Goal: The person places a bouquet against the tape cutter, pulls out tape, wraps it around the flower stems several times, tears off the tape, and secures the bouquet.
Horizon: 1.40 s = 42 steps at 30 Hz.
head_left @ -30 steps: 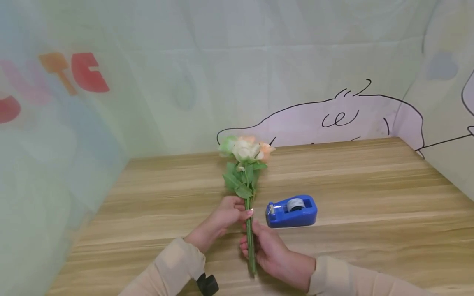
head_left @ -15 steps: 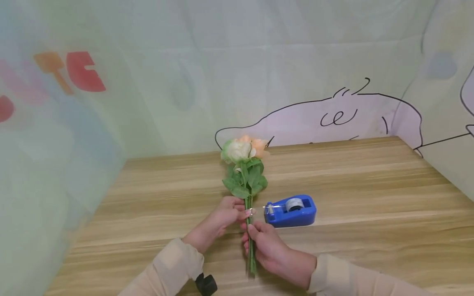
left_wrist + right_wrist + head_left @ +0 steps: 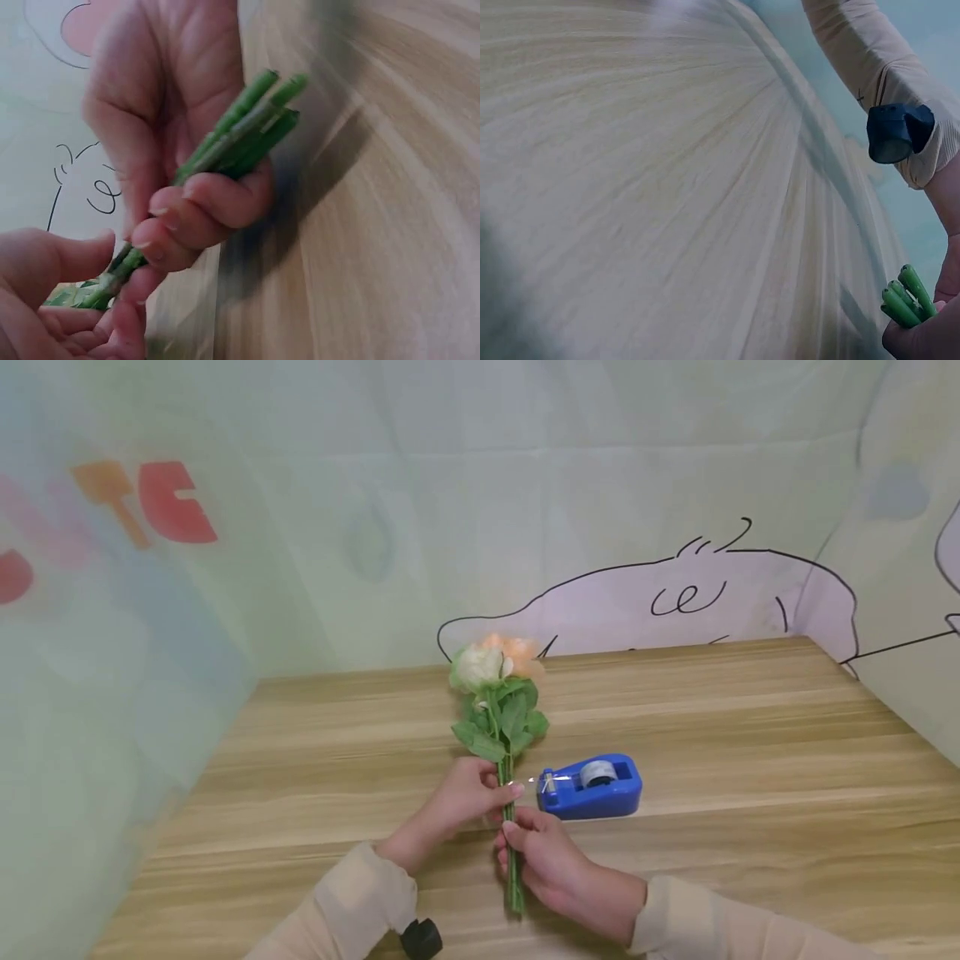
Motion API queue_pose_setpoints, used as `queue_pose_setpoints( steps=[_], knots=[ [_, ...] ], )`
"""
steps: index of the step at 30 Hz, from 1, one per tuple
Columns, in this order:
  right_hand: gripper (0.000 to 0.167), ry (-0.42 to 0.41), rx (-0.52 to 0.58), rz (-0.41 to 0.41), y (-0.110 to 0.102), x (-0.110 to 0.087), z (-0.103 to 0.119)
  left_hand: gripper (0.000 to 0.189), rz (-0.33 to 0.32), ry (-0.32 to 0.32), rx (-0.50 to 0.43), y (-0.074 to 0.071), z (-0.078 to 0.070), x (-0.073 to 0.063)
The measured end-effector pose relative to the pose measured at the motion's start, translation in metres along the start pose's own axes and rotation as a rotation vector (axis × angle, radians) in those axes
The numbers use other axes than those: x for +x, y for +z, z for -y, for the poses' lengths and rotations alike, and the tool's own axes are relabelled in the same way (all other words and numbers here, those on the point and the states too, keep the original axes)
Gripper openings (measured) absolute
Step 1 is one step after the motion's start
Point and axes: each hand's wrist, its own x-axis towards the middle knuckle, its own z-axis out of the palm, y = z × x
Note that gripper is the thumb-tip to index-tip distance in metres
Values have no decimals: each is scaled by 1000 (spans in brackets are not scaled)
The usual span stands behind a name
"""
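A bunch of flowers lies between both hands in the head view, with a cream rose (image 3: 477,668), peach blooms (image 3: 517,653), green leaves (image 3: 512,714) and long stems (image 3: 514,885). Just under the leaves, my left hand (image 3: 467,792) holds the stems between thumb and fingers. My right hand (image 3: 547,860) grips them lower down; in the left wrist view its fingers curl round the cut ends (image 3: 251,120). A clear strip of tape (image 3: 529,781) runs from the stems to the blue tape dispenser (image 3: 592,806). In the right wrist view the stem ends (image 3: 907,298) stick out of the right hand.
The wooden table (image 3: 750,752) reaches back to a pale printed cloth backdrop (image 3: 480,527). A small dark camera (image 3: 422,937) is worn at the left wrist. The tape dispenser stands close to the right hand's fingers.
The bunch has turned in the hands: the cream rose has shifted left and more leaves face up. The clear strip now shows stretched between stems and dispenser. The left thumb has moved slightly right.
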Motion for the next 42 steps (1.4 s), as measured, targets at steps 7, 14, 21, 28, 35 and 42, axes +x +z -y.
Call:
queue_pose_setpoints(
  steps=[7,14,21,28,35,42],
  knots=[
    [31,-10,24,-17,-2,1,0,21,-53,-20,-9,3,-6,2],
    [33,-5,21,-36,-5,2,-1,15,-47,-79,-110,5,-7,5],
    [30,12,15,-40,-7,1,-2,16,-18,-130,-232,8,-5,7],
    [30,62,38,-5,-10,1,-1,30,9,-135,-221,8,-5,9],
    [29,95,82,57,-12,-1,-1,28,24,-159,-212,9,-6,9],
    [37,83,96,101,-16,-2,-3,21,22,-129,-233,12,-7,8]
  ],
)
